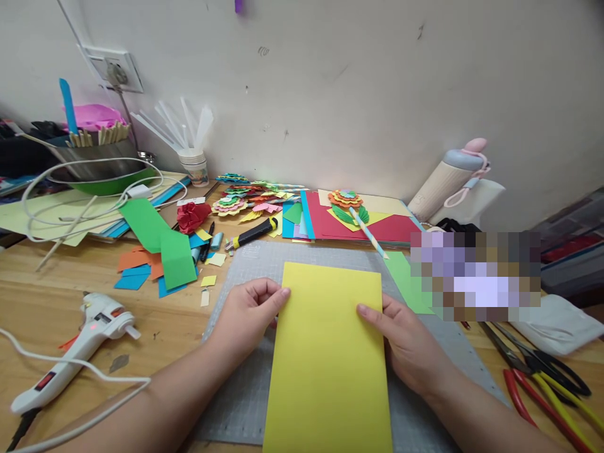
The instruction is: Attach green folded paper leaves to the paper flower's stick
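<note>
A sheet of yellow paper [330,365] is held upright between both my hands, its lower end running out of view. On its left edge, near the top, my left hand [252,308] pinches it with the thumb in front. My right hand [408,336] grips the opposite edge, thumb flat on the face and fingers hidden behind. Beneath lies a grey cutting mat [231,402]. Past the sheet, a paper flower [346,199] on a striped stem rests on a stack of coloured paper [325,217].
To the left are a white glue gun [75,352] with its cord, green paper strips [160,239] and a box cutter [252,233]. Scissors [533,358] and red-handled pliers [542,402] lie right. A cup of white sticks [194,167] and a bottle [446,179] stand by the wall.
</note>
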Action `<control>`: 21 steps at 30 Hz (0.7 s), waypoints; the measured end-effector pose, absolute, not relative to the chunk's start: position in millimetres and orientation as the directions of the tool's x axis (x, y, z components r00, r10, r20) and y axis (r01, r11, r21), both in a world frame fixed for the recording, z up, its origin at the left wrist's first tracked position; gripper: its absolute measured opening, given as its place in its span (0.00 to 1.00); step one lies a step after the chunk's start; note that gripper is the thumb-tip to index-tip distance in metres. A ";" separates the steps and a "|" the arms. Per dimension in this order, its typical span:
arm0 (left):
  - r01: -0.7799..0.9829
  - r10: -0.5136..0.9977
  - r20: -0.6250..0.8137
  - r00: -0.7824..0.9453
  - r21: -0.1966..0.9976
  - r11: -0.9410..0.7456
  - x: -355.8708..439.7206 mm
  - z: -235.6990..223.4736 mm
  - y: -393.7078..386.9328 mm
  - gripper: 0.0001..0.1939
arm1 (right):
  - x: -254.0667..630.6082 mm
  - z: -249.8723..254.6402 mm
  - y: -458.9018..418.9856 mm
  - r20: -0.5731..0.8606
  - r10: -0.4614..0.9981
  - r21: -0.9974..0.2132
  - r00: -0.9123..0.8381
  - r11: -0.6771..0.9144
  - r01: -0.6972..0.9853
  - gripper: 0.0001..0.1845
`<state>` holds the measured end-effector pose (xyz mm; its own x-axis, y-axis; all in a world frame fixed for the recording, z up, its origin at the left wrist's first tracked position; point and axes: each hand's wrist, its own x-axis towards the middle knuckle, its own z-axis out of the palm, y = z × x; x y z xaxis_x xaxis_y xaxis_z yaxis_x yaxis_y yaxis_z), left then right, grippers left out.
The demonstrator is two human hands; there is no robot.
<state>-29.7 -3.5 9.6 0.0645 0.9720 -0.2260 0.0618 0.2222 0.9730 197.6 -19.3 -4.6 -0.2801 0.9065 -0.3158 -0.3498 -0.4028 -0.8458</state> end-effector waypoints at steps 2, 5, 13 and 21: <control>0.058 0.974 -0.213 0.072 0.976 0.209 -29.7 10.1 -4.1 0.14 | 198.0 -5.1 -19.9 -0.316 0.908 -0.849 -0.276 -0.400 -0.345 0.18; 0.061 0.978 -0.190 0.082 0.981 0.185 -30.0 9.8 -4.7 0.14 | 198.6 -6.1 -19.8 -0.313 0.908 -0.853 -0.277 -0.397 -0.338 0.18; 0.143 0.981 -0.161 0.112 0.979 0.145 -29.8 5.2 -4.1 0.14 | 198.2 -6.7 -17.8 -0.307 0.912 -0.863 -0.273 -0.387 -0.324 0.19; 0.646 0.983 0.138 0.125 0.741 -0.186 -33.6 -0.3 2.0 0.13 | 204.4 -15.7 -4.1 -0.248 0.961 -0.934 -0.121 -0.270 -0.233 0.32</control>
